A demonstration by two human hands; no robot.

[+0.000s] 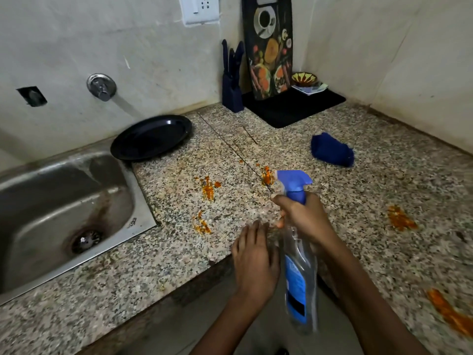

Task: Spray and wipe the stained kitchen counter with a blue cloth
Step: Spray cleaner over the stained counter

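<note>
The right hand (305, 213) is gripping the neck of the spray bottle (298, 254), with its fingers curling around it just under the blue head. The right forearm is reaching in from the lower right. The left hand (256, 254) is lying flat, palm down, fingers straight, just beside the bottle at the desk (179, 252) edge.

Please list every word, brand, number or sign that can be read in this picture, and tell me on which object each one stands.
No text can be read with certainty.
Clear plastic spray bottle with blue trigger head, held in the right hand: its blue label is motion-blurred, unreadable.
Stainless steel sink: a small stamped mark on its rim, too small to read.
Dark chopping board printed with food pictures: pictures only, no legible words.
</note>
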